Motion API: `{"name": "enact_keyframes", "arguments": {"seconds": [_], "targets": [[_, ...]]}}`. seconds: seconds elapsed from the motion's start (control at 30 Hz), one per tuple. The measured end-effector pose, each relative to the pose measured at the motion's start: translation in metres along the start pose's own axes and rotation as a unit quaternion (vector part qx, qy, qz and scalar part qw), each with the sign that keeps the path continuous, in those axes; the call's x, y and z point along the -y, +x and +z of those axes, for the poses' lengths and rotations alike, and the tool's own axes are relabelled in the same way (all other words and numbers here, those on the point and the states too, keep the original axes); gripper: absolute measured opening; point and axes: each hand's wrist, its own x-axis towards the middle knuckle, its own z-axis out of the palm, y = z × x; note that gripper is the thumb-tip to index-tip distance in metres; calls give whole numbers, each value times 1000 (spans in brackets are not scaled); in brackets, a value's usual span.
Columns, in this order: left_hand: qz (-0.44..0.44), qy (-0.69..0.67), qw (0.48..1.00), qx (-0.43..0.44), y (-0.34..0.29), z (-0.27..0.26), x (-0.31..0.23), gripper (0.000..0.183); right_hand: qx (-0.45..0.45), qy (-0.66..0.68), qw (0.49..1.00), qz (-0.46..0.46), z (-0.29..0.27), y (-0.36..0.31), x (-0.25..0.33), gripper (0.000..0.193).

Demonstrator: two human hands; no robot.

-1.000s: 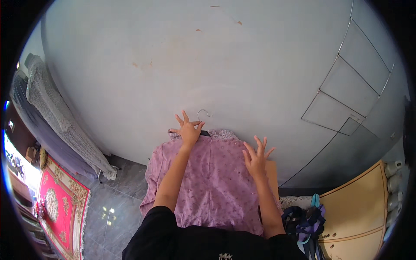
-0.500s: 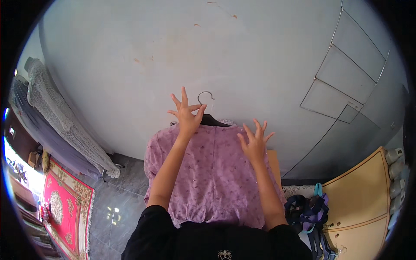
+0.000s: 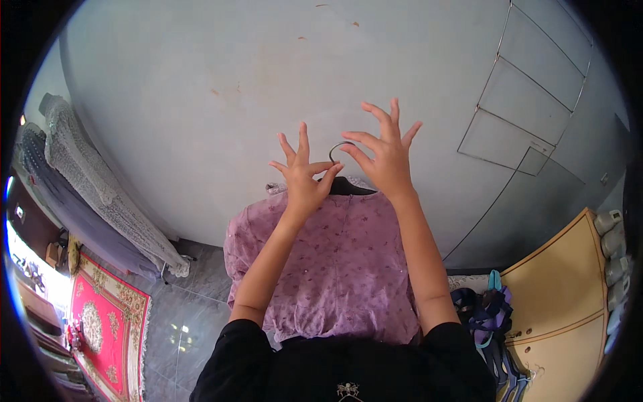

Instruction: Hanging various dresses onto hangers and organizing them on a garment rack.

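A mauve garment with a small scattered pattern (image 3: 335, 268) hangs in front of me on a black hanger (image 3: 351, 189). The hanger's metal hook (image 3: 331, 153) stands up above the neckline. My left hand (image 3: 305, 184) pinches the base of the hook between thumb and forefinger, its other fingers spread. Higher up and to the right, my right hand (image 3: 390, 161) has thumb and forefinger on either side of the curved end of the hook, the remaining fingers raised. Its fingertips partly hide the hook's tip.
A pale wall is ahead, with a wire grid rack (image 3: 516, 110) at upper right. Long beaded garments (image 3: 90, 164) hang at left, above a red patterned rug (image 3: 110, 328). At lower right, dark hangers and straps (image 3: 485, 315) sit beside a light wooden cabinet (image 3: 556, 281).
My right hand has risen from beside the garment's shoulder to the hook's curved end. The left hand, still pinching the hook, has shifted slightly right along with the hanger.
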Motion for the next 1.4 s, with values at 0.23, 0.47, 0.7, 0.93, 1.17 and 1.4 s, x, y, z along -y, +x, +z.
{"name": "enact_keyframes", "arguments": {"seconds": [0.23,0.47,0.7,0.93,1.17,1.4], "targets": [[-12,62,996,70,-8,-22,-1,25,66,-14,997,-44,-4,6,5,12],[-30,224,966,125,-42,-83,10,33,5,-14,1000,-2,-29,7,-4,12],[39,254,965,50,-64,-103,24,28,28,-4,999,15,-41,-8,-7,9],[-4,180,976,126,-71,-134,37,38,8,-12,998,63,-45,-33,-20,8],[-8,153,981,117,-48,-129,16,53,-28,-45,998,-36,-70,-3,26,6],[22,108,973,201,-48,-127,-8,40,-74,-116,990,-27,-109,-13,37,8]]}}
